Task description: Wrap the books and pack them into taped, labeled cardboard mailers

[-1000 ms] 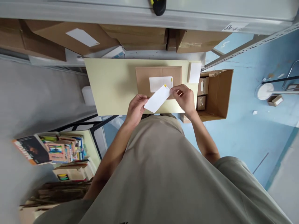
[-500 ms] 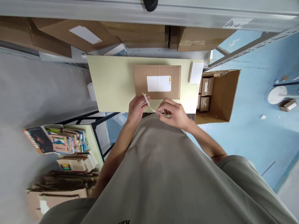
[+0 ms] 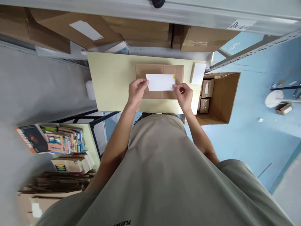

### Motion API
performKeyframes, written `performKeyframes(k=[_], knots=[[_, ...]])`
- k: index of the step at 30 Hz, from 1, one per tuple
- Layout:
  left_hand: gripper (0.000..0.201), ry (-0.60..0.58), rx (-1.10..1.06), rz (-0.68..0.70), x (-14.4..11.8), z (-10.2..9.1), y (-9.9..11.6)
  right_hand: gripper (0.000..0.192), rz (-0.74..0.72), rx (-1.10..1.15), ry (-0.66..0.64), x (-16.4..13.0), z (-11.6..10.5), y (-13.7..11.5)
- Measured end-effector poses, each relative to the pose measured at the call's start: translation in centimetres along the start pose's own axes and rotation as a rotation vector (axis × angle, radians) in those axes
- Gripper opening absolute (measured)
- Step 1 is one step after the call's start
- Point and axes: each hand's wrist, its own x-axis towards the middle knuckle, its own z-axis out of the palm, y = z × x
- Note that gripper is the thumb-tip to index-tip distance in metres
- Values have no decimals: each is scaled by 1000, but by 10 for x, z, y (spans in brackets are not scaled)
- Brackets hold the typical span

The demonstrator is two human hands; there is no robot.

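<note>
A flat brown cardboard box (image 3: 152, 95) lies on the pale yellow tabletop (image 3: 113, 81). Over its upper face, a white rectangular label (image 3: 161, 83) is stretched lengthwise between my two hands. My left hand (image 3: 136, 91) pinches the label's left end between thumb and fingers. At the lower right corner, my right hand (image 3: 184, 95) pinches it in the same way. A small yellow mark shows at the label's upper right; whether it belongs to this label or to one underneath, I cannot tell. Whether the label touches the box is also unclear.
A stack of white labels or cards (image 3: 198, 73) sits at the table's right end. Beside it stands an open carton (image 3: 222, 99) with small boxes inside. Shelved cartons (image 3: 145, 31) line the back behind a metal beam (image 3: 199, 17). Books (image 3: 68, 139) stand at lower left.
Both hands have moved forward from near my body to above the box, spreading apart. The white strip, earlier seen nearly edge-on, now faces up flat across the box's label area.
</note>
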Motion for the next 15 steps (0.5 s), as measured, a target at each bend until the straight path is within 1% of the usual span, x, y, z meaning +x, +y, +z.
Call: performKeyframes(k=[2,4,8,11,15], knots=[[35,9,94,43,14,5,-9,48,32,-40,32,8,8,14],[27,5,191,77,23,9,-17,45,55,-77,41,11,13,24],[14,13,343,127,26,10,-24,40,64,-177,45,9,19,34],[8,32,379,106,22,10,-21,38,35,-250,73,5,21,39],[11,38,332,76,18,13,-17,39,-3,-301,105,2,25,41]])
